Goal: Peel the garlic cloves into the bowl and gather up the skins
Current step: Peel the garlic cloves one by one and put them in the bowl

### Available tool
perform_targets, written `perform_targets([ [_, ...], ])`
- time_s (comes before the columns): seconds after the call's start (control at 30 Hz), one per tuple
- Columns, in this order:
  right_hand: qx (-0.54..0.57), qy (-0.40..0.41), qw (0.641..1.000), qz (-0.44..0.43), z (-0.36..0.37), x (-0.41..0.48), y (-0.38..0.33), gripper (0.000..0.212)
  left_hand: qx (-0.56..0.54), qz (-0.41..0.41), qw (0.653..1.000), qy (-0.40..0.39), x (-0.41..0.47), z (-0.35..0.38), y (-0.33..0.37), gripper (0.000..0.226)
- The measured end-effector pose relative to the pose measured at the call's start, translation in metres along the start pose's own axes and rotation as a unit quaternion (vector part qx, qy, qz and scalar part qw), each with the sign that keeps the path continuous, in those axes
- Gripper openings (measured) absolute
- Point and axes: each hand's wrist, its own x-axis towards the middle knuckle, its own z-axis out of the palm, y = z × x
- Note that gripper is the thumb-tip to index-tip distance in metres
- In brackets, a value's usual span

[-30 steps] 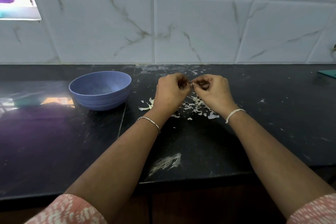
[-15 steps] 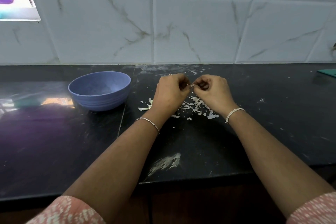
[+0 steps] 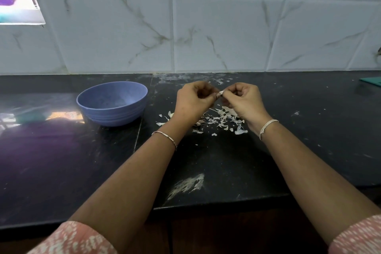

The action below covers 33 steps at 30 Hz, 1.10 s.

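A small pale garlic clove (image 3: pixel 220 94) is pinched between the fingertips of both hands, a little above the black counter (image 3: pixel 61 161). My left hand (image 3: pixel 192 102) curls round one end, and my right hand (image 3: pixel 243 101) pinches the other end with curled fingers. Below and between the hands lies a scatter of white garlic skins (image 3: pixel 221 119). A blue bowl (image 3: pixel 112 103) stands on the counter to the left of my left hand; I cannot see any cloves inside it from here.
A white marble-tiled wall (image 3: pixel 206 27) closes off the back of the counter. A teal object (image 3: pixel 372 81) lies at the far right edge. A pale smear (image 3: pixel 186 185) marks the counter near its front edge. A window opening (image 3: pixel 18 6) shows at top left.
The hands stay together at the same place. The clove shows a little more between the fingertips now than a second ago.
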Motion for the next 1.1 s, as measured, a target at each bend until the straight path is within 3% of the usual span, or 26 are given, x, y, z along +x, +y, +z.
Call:
perform_targets([
  [0.13, -0.016, -0.014, 1.000, 0.000, -0.0002, -0.0003, 0.0002, 0.033, -0.079, -0.053, 0.995, -0.002, 0.0006, 0.0004, -0.0005, 0.003],
  [0.23, -0.036, -0.004, 0.998, -0.059, -0.0024, 0.0004, 0.0002, 0.013, -0.134, -0.096, 0.986, 0.003, 0.0031, -0.0001, -0.0038, 0.003],
  [0.27, -0.034, -0.012, 0.997, -0.074, -0.0027, -0.0002, -0.0005, 0.017, -0.140, -0.103, 0.985, 0.006, 0.0039, -0.0002, -0.0053, 0.002],
  [0.4, -0.083, -0.036, 0.990, -0.106, 0.0005, -0.0043, -0.0040, 0.014, -0.109, -0.098, 0.989, 0.012, 0.0051, 0.0010, -0.0084, 0.003],
  [0.77, -0.139, -0.024, 0.986, -0.086, -0.0002, -0.0026, 0.0004, 0.012, -0.014, -0.055, 0.998, 0.007, 0.0014, 0.0017, -0.0059, 0.006],
  [0.93, -0.090, -0.033, 0.994, -0.054, -0.0011, -0.0023, 0.0004, 0.015, 0.001, -0.040, 0.999, 0.009, 0.0021, 0.0012, -0.0076, 0.002],
  [1.1, 0.057, -0.064, 0.996, 0.014, -0.0030, -0.0077, -0.0071, 0.013, -0.026, -0.046, 0.999, 0.000, 0.0030, -0.0003, -0.0082, 0.009],
])
